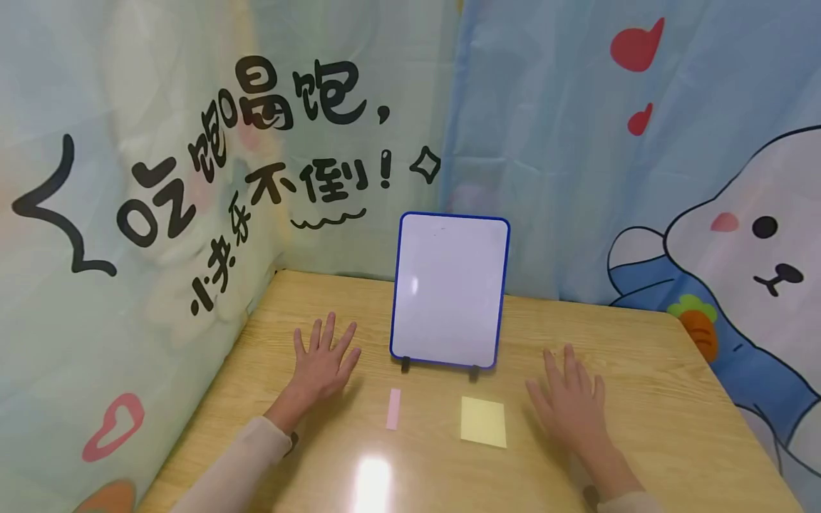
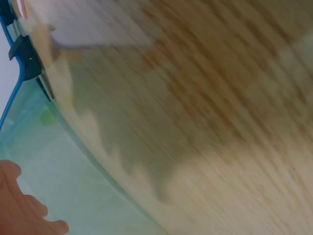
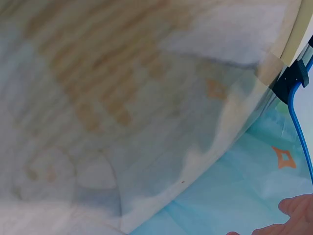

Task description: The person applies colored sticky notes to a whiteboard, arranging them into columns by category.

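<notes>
My left hand (image 1: 318,367) is spread with straight fingers over the table, left of a small whiteboard, and holds nothing. On the other side, my right hand (image 1: 571,402) also has its fingers extended, nothing in it. Between the hands lie a narrow pink paper strip (image 1: 393,409) and a square yellow sticky note (image 1: 484,422); the note is nearer the right hand. Behind them the blue-framed whiteboard (image 1: 450,291) stands upright on black feet. In the left wrist view, fingers (image 2: 22,205) show at the lower left; the right wrist view catches fingers (image 3: 293,215) at the lower right.
The wooden table (image 1: 641,370) meets printed cloth curtains at its back and left. Black lettering covers the left curtain (image 1: 192,342); a cartoon bear is printed on the right one (image 1: 545,142). A lamp glare shines on the front of the tabletop.
</notes>
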Available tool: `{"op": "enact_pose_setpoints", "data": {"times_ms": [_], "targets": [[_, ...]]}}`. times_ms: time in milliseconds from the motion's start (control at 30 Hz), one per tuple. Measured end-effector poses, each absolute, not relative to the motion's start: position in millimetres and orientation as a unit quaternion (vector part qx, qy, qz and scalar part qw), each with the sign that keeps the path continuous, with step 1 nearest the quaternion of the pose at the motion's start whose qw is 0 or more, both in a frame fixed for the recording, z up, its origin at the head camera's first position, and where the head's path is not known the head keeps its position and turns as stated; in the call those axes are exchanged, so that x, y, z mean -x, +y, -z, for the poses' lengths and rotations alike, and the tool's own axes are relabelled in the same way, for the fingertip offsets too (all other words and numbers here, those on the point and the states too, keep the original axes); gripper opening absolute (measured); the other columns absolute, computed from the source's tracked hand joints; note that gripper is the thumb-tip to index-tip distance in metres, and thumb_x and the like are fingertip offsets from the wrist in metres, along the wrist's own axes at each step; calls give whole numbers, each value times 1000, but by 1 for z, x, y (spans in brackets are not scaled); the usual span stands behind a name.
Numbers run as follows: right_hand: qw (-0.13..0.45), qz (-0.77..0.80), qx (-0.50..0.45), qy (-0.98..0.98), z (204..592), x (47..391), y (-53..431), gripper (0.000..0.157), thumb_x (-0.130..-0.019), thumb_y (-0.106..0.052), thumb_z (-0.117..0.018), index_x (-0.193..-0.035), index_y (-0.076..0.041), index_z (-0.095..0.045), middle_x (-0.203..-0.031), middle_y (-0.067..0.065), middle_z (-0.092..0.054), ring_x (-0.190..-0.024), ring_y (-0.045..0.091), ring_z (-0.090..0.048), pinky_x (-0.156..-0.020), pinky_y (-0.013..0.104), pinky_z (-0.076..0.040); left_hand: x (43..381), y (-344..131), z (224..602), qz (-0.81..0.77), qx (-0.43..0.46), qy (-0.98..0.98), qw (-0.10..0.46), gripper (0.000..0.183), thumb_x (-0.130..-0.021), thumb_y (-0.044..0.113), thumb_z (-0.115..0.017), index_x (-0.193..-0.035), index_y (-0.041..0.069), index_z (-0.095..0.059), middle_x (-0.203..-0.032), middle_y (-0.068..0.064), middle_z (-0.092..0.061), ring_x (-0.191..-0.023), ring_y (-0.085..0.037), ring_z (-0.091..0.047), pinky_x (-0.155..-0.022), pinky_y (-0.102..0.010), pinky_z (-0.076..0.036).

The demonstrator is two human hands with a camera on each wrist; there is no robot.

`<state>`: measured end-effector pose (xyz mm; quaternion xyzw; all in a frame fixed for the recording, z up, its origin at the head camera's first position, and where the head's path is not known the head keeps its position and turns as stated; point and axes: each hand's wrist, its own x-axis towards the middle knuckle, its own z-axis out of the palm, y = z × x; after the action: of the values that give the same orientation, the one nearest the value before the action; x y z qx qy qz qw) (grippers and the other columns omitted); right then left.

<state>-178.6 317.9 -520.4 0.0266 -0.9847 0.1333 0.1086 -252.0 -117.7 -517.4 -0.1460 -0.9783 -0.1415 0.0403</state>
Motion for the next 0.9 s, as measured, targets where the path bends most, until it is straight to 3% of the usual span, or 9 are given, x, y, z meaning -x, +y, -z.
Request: {"op": "enact_pose_setpoints", "data": {"times_ms": [500,900], "targets": [[141,-155,-43,-977,505,183,314,67,-104,-46,-41,-153,-3,-28,-160,32,-13,-136,58,-25,-109,75,-12,255,-105,500,138,154,-977,51,60,-105,54,-25,-159,30,-17,-167,-14,-2,-153,-39,-2,-115,-70,5],[198,-166,-122,-958,499,183,290,60,-94,-28,-62,-143,2,-46,-151,34,-34,-128,57,-42,-102,70,-29,230,-69,481,143,227,-960,77,58,-106,49,-25,-159,27,-19,-167,-11,-7,-153,-37,-10,-117,-69,0]]}}
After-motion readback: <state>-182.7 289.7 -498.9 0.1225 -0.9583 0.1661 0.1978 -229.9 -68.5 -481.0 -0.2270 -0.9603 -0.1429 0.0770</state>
